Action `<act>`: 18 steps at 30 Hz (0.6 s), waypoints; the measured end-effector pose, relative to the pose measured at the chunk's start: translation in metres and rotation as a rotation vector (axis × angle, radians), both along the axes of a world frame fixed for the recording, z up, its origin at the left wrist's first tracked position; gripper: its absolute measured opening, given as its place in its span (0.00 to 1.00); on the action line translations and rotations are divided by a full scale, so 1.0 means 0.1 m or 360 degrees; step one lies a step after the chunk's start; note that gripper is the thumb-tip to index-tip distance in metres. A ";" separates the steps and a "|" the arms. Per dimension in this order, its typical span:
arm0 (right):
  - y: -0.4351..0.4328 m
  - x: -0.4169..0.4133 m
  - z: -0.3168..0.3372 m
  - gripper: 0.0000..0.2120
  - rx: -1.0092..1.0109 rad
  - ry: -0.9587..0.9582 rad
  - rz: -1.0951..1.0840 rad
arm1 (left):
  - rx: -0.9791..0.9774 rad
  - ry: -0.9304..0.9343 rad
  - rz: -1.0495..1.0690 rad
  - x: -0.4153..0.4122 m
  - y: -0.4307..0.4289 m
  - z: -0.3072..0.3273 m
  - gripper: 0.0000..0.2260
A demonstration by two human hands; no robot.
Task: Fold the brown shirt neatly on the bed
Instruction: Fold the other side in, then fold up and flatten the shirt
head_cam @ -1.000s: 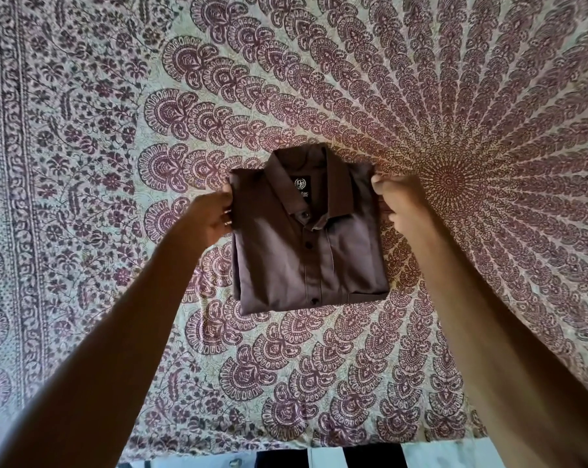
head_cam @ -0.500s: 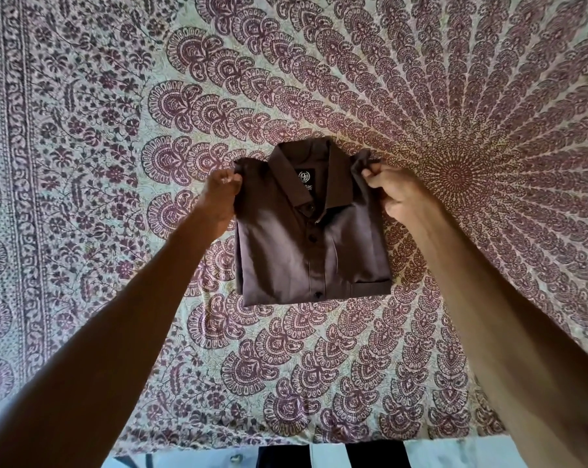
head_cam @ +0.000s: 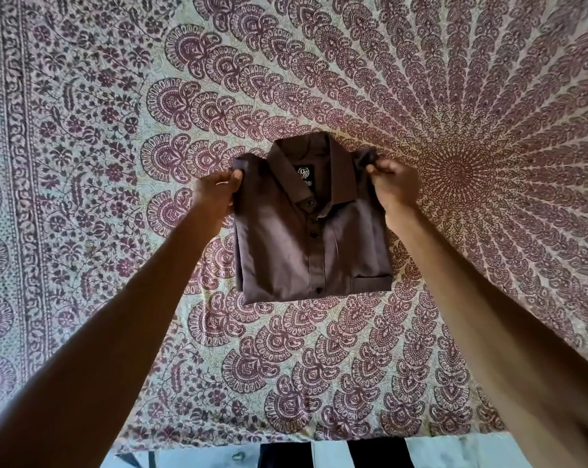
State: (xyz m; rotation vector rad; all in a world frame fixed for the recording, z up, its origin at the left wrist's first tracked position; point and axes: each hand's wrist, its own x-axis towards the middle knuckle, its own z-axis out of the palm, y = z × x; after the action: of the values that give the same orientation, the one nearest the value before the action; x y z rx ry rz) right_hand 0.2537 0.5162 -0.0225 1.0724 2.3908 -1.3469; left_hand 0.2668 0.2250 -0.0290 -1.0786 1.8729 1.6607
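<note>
One brown shirt [head_cam: 296, 251], already folded to a compact rectangle, lies front-up near the middle of the bed [head_cam: 100, 136]. Its collar [head_cam: 341, 177] is at the far end, the placket is buttoned, and the chest pocket [head_cam: 370, 283] sits at the near right corner. A black neck label [head_cam: 305, 173] shows inside the collar.

Both far corners are held. The left hand [head_cam: 215, 194] pinches the far-left shoulder corner w/ thumb on top of the cloth. The right hand [head_cam: 392, 185] is curled round a small bunch of fabric at the far-right shoulder, which looks raised a bit off the bed. The near edge lies flat on the maroon paisley print, approx. square to the person.

Step in hand, prob.: final squaring. The main folds look done and only the shoulders are getting tidied.

Next move calls for an even, light tug on both corners so the top edge sits level. Then lay the lifted right corner down flat, smooth it, and let go w/o dragging the bundle. Too much pull could slide out the layers tucked underneath, esp. on the right side.
</note>
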 end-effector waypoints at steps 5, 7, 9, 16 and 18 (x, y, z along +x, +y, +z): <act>0.08 -0.02 -0.03 0.09 0.0131 0.0033 -0.0073 | -0.0498 -0.0115 0.0085 -0.03 -0.12 -0.14 0.12; 0.10 -0.02 -0.05 0.08 0.0115 0.0014 -0.0054 | -0.0479 -0.0092 0.0061 -0.02 -0.12 -0.15 0.12; 0.11 -0.02 -0.03 0.07 0.0093 0.0019 0.0018 | -0.0425 -0.0070 0.0047 -0.02 -0.12 -0.13 0.12; 0.08 -0.02 -0.02 0.11 0.0298 0.0189 0.0242 | -0.0563 0.0156 0.0027 -0.09 -0.06 0.02 0.09; 0.07 0.00 -0.01 0.11 0.0267 0.0176 0.0226 | -0.0415 0.0115 0.0105 -0.09 -0.09 0.01 0.10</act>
State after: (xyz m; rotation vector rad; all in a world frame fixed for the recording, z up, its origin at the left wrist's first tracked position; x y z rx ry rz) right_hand 0.2533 0.5235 -0.0239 0.8668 2.6446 -1.2066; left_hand 0.2579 0.2161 -0.0284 -1.2076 2.1686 1.5386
